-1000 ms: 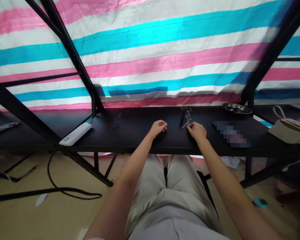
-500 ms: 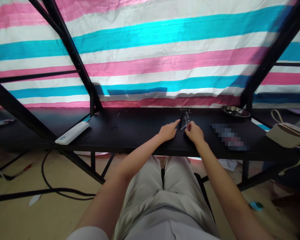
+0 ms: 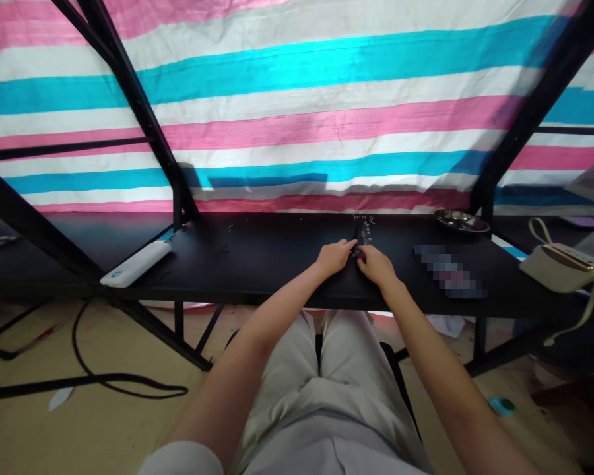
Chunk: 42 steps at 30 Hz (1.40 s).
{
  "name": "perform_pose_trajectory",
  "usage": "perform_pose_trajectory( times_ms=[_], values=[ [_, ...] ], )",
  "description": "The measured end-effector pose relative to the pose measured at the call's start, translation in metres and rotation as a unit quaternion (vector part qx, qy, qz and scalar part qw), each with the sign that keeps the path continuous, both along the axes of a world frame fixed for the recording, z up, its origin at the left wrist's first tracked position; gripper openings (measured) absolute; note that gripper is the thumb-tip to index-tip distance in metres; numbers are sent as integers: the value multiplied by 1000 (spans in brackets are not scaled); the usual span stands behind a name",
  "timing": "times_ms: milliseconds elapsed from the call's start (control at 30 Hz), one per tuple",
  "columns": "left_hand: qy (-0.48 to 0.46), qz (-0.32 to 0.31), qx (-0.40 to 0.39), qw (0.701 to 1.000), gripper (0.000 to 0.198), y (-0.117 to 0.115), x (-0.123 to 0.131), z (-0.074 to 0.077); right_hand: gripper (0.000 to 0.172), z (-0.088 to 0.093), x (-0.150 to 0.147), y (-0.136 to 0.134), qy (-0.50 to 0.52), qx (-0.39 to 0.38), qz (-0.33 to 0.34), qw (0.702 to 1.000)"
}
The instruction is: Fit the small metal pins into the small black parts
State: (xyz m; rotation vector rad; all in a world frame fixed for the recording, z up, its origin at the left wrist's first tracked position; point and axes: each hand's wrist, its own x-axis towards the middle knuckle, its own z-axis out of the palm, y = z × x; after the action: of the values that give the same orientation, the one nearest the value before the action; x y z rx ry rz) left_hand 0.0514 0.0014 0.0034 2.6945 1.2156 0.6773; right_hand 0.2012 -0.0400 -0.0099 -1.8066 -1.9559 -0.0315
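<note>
A small strand of pale, clear bead-like pieces lies on the black tabletop, running away from my fingers beside a thin dark strip. My right hand is closed at its near end, thumb and fingers pinching that end. Against the strip's left side, my left hand has its fingers drawn together, their tips almost meeting those of the right. What sits between the left fingertips is too small to make out. Tiny whitish bits are scattered just beyond the strand.
On the black table a white oblong device lies left, a blurred-out flat packet right. Behind the packet stands a shiny metal dish; a beige pouch is farther right. Black frame posts rise before a striped sheet.
My right hand has shifted left, closing the gap to my left hand. The left fingers, earlier with the index pointing out, are now gathered at the strand's near end. The view has turned slightly.
</note>
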Motion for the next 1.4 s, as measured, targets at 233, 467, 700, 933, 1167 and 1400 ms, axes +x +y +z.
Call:
perform_pose_trajectory(
  times_ms=[233, 467, 700, 933, 1167, 1400],
  values=[
    [-29, 7, 19, 999, 20, 4, -8, 3, 30, 1, -1, 0, -33, -15, -4, 999],
    [-97, 18, 34, 995, 16, 11, -51, 13, 29, -1, -4, 2, -53, -10, 21, 998],
    [-170, 90, 23, 981, 14, 13, -81, 2, 28, 0, -8, 3, -46, -7, 33, 998],
    [-193, 91, 23, 977, 13, 8, -81, -2, 29, 2, -8, 7, -45, -6, 82, 996],
    [-196, 102, 22, 975, 14, 7, -84, -3, 30, 7, -17, 8, -54, -2, 160, 986],
    [-209, 105, 22, 972, 13, 10, -86, -5, 35, 8, -19, 14, -50, -8, 229, 972]
  ],
)
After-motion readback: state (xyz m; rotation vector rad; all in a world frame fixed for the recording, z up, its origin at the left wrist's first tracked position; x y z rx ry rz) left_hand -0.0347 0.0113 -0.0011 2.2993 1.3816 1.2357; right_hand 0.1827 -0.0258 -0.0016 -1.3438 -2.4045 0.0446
